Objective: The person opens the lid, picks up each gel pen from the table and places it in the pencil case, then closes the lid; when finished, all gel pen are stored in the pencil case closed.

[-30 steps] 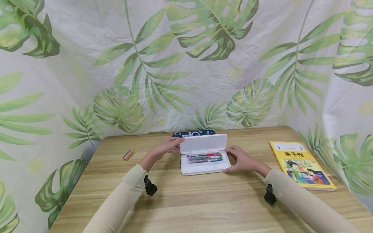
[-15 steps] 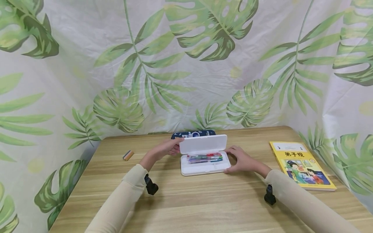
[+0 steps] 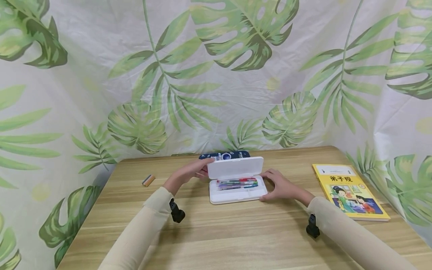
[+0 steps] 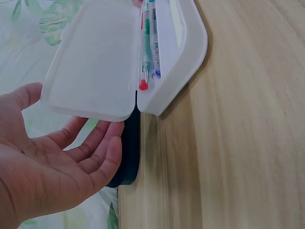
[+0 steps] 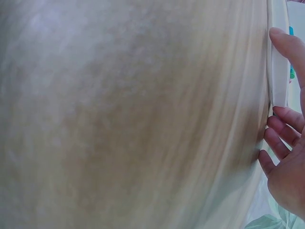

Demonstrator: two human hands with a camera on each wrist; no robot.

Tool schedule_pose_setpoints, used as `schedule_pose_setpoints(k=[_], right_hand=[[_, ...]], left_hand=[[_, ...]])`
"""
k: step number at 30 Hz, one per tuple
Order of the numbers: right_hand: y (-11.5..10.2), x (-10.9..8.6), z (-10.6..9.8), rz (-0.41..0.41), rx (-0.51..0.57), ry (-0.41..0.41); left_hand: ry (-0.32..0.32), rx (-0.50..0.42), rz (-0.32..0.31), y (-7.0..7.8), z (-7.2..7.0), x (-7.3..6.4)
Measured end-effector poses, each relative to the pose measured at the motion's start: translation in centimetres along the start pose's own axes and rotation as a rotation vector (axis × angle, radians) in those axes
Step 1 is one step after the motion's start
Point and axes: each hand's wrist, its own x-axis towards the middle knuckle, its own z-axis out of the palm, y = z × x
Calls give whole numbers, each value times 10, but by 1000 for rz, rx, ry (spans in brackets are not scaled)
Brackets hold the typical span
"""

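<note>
A white pencil case [image 3: 233,196] stands on the table with its lid [image 3: 235,168] raised at the back. Several pens [image 3: 237,183] with red, green, purple and blue parts lie inside along the rear. At the lid's left end, my left hand [image 3: 190,170] holds the upper corner; the left wrist view has the thumb at one edge of the lid and the fingertips [image 4: 114,128] along the end edge. My right hand [image 3: 280,185] grips the case's right end, thumb at the front corner and fingers at the back one, seen also in the right wrist view.
Behind the lid lies a navy case [image 3: 240,154] with a space print, partly hidden. A small orange and blue block [image 3: 148,180] sits to the left. On the right is a yellow book [image 3: 351,193]. A leaf-patterned cloth [image 3: 189,75] hangs behind the table [image 3: 216,240].
The lid has tipped slightly forward, its top edge a little lower, and my left hand and forearm have shifted slightly with it. My right hand and the pens stay put.
</note>
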Motion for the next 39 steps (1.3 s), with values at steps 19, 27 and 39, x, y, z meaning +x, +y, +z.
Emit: schedule_pose_setpoints(k=[19, 27, 39], right_hand=[[0, -1, 0, 7, -3, 5], [-2, -2, 0, -2, 7, 23], [-3, -2, 0, 4, 5, 19]], left_hand=[[3, 162, 46, 32, 22, 3], [20, 360, 265, 39, 38, -5], [69, 565, 446, 40, 57, -14]])
